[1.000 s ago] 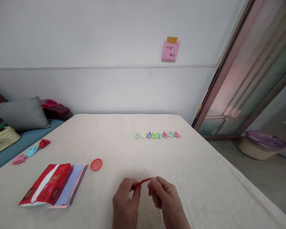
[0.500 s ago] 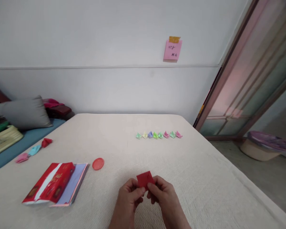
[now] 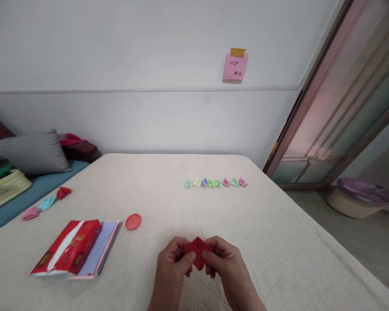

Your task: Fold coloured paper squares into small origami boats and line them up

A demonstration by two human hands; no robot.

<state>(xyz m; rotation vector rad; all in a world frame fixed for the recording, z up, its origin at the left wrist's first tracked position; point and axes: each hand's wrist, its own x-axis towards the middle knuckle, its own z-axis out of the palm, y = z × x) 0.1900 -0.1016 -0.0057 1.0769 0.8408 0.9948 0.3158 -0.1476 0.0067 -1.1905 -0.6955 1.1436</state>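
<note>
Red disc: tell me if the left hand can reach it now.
Probably yes: nothing stands between the left hand and the red disc, ahead and to its left. It would likely have to release the red paper first.

And look, near side, middle: red paper (image 3: 199, 255), folded into a small diamond, pinched at left and right, pointing one corner far, another near, with a dark line running in from the far tip!

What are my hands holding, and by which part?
A folded red paper: left hand grips its left side, right hand its right.
</note>
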